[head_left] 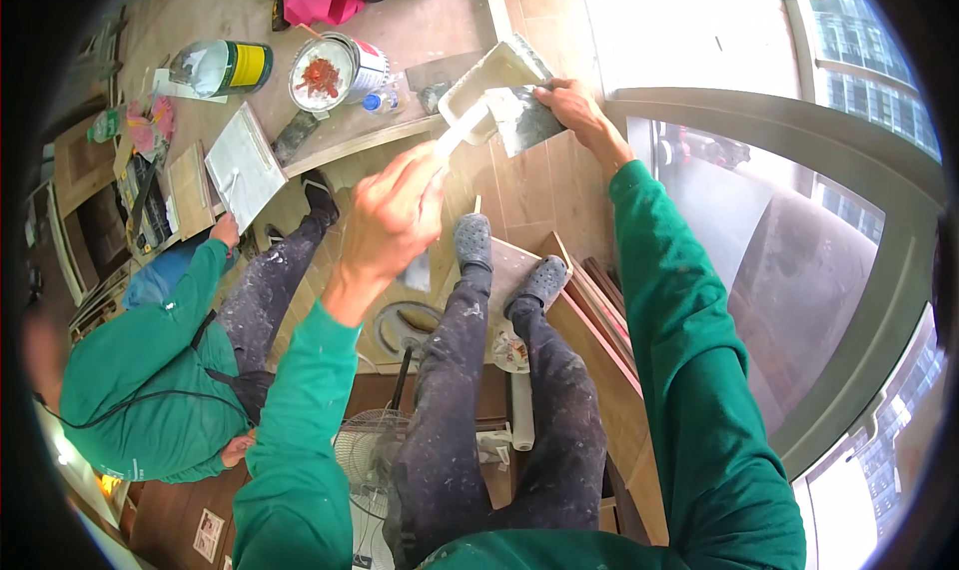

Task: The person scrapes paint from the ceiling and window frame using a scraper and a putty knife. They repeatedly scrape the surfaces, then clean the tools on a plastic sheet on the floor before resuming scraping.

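Observation:
My left hand (395, 205) is closed around a slim, white-coated, stick-like tool (464, 128). Its far end meets a flat grey scraper blade (527, 122) smeared with white paste. My right hand (579, 115) pinches that blade by its right edge. Just behind both tools sits a pale, paste-stained rectangular tub (489, 70), partly hidden by the blade; I cannot tell whether the blade touches its rim. Beyond my left hand, on a wooden worktop (420, 8), stands an open paint can (365, 68) with white and red-orange matter inside.
At the left, a co-worker in green holds a white-smeared board (245, 165). A yellow-labelled jar (235, 67) and a blue-capped bottle (383, 100) are on the worktop. A window frame (799, 135) curves along my right. Below are planks (599, 360) and a wire-caged fan (370, 450).

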`<state>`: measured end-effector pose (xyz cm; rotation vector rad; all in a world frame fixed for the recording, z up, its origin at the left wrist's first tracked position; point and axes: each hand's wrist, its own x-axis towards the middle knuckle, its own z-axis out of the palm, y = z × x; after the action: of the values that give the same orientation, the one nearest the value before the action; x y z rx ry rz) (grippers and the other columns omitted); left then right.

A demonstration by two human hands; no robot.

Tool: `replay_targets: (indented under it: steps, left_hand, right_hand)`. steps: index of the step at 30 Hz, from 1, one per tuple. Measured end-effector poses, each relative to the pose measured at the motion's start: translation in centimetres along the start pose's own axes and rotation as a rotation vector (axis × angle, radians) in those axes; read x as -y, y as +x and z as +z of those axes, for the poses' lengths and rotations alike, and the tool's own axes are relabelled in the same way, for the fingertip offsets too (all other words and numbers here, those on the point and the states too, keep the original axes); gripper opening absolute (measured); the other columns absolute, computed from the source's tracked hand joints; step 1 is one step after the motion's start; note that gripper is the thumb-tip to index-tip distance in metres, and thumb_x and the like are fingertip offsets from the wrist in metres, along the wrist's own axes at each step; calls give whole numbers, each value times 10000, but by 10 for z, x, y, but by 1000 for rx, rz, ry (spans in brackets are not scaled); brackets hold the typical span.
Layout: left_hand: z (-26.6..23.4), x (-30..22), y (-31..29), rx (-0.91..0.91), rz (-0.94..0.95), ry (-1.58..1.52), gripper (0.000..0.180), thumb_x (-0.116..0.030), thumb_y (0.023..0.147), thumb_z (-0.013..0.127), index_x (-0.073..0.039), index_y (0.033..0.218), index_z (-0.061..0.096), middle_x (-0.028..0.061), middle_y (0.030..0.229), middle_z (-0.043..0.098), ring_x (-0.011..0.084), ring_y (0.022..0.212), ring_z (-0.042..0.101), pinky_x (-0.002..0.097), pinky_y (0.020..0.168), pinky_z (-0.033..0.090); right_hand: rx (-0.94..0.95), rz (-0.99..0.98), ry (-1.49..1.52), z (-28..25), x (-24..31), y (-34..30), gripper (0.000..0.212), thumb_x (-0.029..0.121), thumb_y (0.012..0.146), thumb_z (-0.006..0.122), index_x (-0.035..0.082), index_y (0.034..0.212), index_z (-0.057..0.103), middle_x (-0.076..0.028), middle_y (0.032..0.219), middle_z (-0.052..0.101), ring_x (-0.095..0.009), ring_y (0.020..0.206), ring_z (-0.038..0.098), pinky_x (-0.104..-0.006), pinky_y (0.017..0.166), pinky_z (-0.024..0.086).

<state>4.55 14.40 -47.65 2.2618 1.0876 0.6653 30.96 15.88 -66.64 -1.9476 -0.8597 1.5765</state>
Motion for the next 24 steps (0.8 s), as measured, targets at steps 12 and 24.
replay_targets:
  steps: [12,24]
  left_hand:
    - [122,130,51,160,-400,73,261,-88,655,624,7,887,696,210,811,665,335,744,664,390,692,527]
    - [134,118,33,-91,-838,-392,234,-52,638,735,0,866,742,59,737,702,105,628,598,244,590,464]
  right_hand:
    - [-419,38,-170,20,-22,-5,401,343,810,646,11,1034,676,-211,942,687,-345,927,660,-414,834,494]
    - [-457,17,-187,24,-32,-2,352,317,821,650,-6,960,658,-226,880,671,-368,876,655,-438,786,492]
